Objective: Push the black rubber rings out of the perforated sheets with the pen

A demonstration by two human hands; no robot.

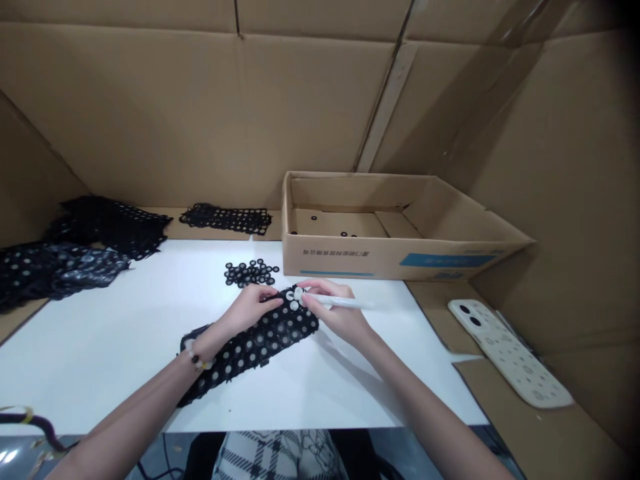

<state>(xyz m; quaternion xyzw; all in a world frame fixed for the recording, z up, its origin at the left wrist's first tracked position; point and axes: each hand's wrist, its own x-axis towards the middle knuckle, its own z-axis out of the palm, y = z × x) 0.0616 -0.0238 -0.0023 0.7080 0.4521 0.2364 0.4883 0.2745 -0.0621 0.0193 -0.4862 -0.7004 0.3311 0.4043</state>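
Head view: left fingers (265, 293) pinch the black perforated sheet (255, 343), right fingers (320, 288) clench a white stick (345, 302).

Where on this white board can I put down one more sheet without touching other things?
The most room is on the white board, between the black holed sheet and the black sheet piles. A smaller free patch lies right of the right hand. It is crowded at the left hand, the white pen and the small black rings.

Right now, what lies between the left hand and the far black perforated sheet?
A small pile of black rings on the white table, in the head view.
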